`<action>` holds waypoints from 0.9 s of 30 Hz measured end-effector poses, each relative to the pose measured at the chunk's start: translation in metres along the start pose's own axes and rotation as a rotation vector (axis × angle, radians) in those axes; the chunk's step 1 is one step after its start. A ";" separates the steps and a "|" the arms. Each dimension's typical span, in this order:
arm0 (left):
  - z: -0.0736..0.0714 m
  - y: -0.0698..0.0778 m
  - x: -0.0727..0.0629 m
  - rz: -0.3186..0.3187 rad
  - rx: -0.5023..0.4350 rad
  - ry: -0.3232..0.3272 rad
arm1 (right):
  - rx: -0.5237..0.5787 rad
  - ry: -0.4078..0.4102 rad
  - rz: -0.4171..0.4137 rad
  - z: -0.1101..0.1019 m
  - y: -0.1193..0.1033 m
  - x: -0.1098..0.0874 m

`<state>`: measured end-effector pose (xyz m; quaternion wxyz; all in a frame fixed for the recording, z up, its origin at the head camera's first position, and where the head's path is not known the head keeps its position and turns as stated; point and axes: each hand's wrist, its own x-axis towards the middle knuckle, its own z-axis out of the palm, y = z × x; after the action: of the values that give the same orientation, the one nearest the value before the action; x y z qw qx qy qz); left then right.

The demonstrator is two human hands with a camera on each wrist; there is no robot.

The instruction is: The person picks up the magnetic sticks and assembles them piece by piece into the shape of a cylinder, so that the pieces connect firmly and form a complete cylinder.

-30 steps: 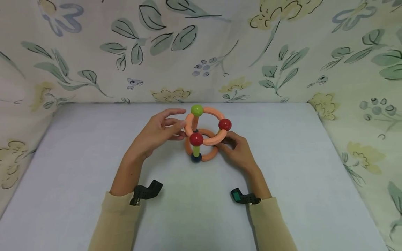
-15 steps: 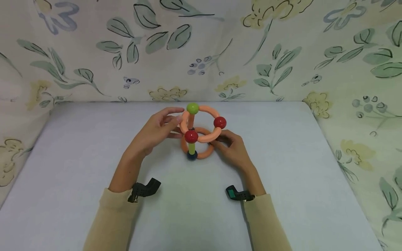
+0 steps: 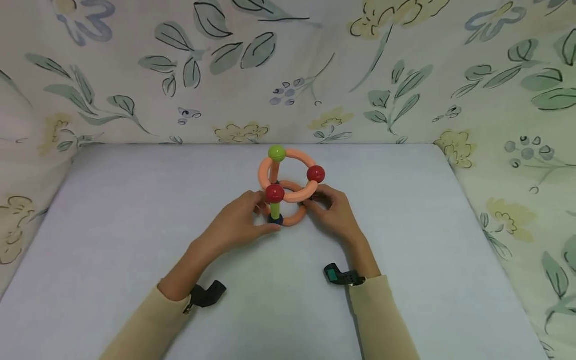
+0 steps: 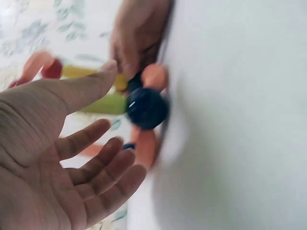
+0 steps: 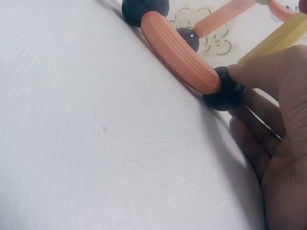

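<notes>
A two-tier frame of magnetic balls and rods stands on the table. Its upper ring has curved orange rods (image 3: 298, 197), two red balls (image 3: 275, 193) and a green ball (image 3: 277, 153). Dark blue balls (image 4: 147, 109) join the orange rods of the lower ring, and straight yellow-green, yellow and orange rods link the tiers. My left hand (image 3: 236, 220) spreads its thumb and fingers around the near-left lower ball, with a gap visible in the left wrist view. My right hand (image 3: 335, 212) pinches the right lower dark blue ball (image 5: 223, 98) between thumb and fingers.
The frame sits near the back edge of the white table (image 3: 274, 300). Behind and beside the table hangs floral cloth (image 3: 342, 60). Dark wrist straps (image 3: 208, 294) with cameras are on both wrists.
My left hand has left the upper ring's side and come down and nearer, to the near-left lower ball. The right hand keeps its pinch, and the frame stands as before.
</notes>
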<state>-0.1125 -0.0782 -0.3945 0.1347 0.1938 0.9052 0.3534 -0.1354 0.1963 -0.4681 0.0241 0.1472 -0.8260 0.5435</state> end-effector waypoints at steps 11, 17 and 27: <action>0.002 -0.002 -0.002 -0.018 0.048 0.083 | 0.058 -0.030 0.043 0.003 -0.005 -0.005; 0.000 -0.008 0.001 -0.020 0.045 0.106 | 0.100 -0.042 -0.001 0.005 -0.010 -0.003; 0.000 -0.019 0.003 0.002 0.020 0.141 | 0.107 -0.043 -0.011 0.010 -0.013 0.000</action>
<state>-0.1196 -0.0898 -0.4081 0.0685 0.1707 0.9158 0.3571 -0.1310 0.1822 -0.4605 0.0013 0.1644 -0.7953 0.5835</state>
